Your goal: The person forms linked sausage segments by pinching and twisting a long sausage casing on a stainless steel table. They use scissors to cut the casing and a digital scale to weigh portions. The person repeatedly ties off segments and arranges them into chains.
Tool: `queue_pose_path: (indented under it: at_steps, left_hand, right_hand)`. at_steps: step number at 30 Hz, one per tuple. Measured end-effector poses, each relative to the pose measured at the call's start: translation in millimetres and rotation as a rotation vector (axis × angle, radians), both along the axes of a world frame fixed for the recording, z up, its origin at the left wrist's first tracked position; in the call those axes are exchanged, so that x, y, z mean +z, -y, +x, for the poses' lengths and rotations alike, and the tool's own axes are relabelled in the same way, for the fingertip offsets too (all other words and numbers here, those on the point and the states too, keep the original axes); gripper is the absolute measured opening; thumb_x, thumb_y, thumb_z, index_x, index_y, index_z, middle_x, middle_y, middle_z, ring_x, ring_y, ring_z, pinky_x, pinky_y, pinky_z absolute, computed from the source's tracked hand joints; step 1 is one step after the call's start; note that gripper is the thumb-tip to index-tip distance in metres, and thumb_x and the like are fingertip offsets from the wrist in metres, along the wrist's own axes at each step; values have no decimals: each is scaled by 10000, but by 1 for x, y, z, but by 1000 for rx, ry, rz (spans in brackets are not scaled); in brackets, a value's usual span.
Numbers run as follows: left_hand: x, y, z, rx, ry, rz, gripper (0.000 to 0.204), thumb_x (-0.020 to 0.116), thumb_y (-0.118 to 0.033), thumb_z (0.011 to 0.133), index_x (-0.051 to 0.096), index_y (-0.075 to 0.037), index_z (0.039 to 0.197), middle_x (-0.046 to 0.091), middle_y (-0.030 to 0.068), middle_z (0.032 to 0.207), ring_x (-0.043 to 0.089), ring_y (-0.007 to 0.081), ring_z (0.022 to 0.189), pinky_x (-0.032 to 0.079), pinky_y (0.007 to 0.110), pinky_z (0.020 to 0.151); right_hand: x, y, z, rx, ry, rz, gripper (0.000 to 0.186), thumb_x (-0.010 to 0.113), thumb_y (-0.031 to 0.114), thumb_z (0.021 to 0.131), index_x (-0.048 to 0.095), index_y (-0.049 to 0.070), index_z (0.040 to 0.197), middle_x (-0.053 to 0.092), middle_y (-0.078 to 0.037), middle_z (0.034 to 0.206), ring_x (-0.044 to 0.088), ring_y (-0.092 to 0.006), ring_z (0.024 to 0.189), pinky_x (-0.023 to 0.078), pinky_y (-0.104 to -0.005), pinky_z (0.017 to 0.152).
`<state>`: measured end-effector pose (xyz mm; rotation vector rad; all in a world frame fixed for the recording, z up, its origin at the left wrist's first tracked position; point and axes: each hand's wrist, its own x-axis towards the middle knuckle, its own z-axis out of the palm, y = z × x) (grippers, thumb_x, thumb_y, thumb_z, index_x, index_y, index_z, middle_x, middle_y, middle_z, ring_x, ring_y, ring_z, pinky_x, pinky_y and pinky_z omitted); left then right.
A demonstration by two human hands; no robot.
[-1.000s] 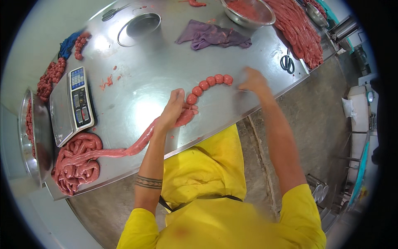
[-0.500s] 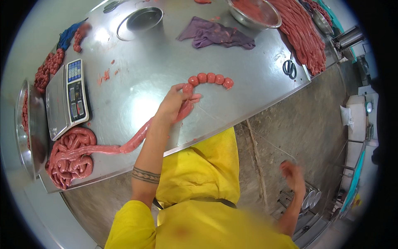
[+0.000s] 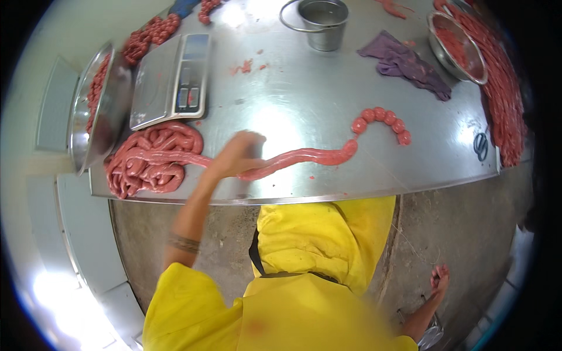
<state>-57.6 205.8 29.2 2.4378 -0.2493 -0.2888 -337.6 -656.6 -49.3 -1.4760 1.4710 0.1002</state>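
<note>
A long raw sausage (image 3: 304,157) runs across the steel table, tied into several round links (image 3: 380,114) that curl at its right end. My left hand (image 3: 237,155), blurred, is over its left stretch with thumb and fingers apart; whether it touches the meat is unclear. Leftward, the sausage joins a coiled heap of untied sausage (image 3: 146,164). Off the table's front edge at lower right, my right hand (image 3: 440,277) is closed on a thin string (image 3: 404,235), which appears to run up toward the links.
A digital scale (image 3: 190,76) and a steel bowl (image 3: 111,111) stand at left. Farther back are linked sausages (image 3: 151,38), a metal bucket (image 3: 325,26) and a purple cloth (image 3: 407,64). A meat bowl (image 3: 456,47), scissors (image 3: 480,146) and long sausage strands (image 3: 503,105) lie at right.
My left hand has let go near the tied links and moved left along the sausage. My right hand stays low at the right with the string. The view has shifted and turned.
</note>
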Motion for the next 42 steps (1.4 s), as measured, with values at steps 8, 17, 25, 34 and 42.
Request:
queue_pose_path:
  at_steps: [8, 17, 25, 34, 42]
  left_hand:
    - [6, -128, -116, -142, -85, 743, 400, 869, -421, 799, 745, -91, 988, 703, 147, 851, 678, 381, 861, 515, 505, 787]
    - [209, -106, -74, 496, 25, 381, 182, 813, -148, 826, 689, -25, 879, 609, 159, 678, 628, 320, 619, 486, 418, 616]
    - [50, -18, -123, 307, -11, 433, 379, 891, -193, 795, 713, -32, 1088, 716, 161, 1060, 688, 349, 972, 556, 456, 837]
    - [-74, 60, -54, 412, 705, -50, 331, 819, -185, 899, 719, -106, 1204, 591, 107, 917, 592, 321, 845, 518, 421, 712]
    - [-86, 56, -79, 409, 516, 467, 409, 814, -156, 904, 761, -155, 1309, 573, 80, 874, 585, 250, 773, 524, 382, 676]
  right_hand:
    - [37, -235, 300, 1104, 762, -496, 430, 752, 203, 1002, 654, 11, 1374, 693, -111, 1288, 653, -195, 1171, 511, -353, 1039]
    - [53, -400, 450, 1597, 421, -1115, 291, 706, 163, 950, 614, 146, 1226, 640, -122, 1174, 631, -356, 1102, 511, -509, 912]
    - [50, -342, 491, 1364, 362, -1378, 309, 692, 91, 912, 609, 94, 1209, 676, -154, 1208, 657, -374, 1110, 539, -477, 865]
    - [42, -680, 317, 1847, 1335, -121, 454, 519, 199, 1070, 547, 32, 1492, 593, -246, 1459, 610, -425, 1264, 458, -466, 1107]
    - [36, -542, 456, 1705, 1102, -740, 419, 662, 232, 978, 604, -20, 1308, 631, -249, 1361, 633, -433, 1165, 495, -502, 980]
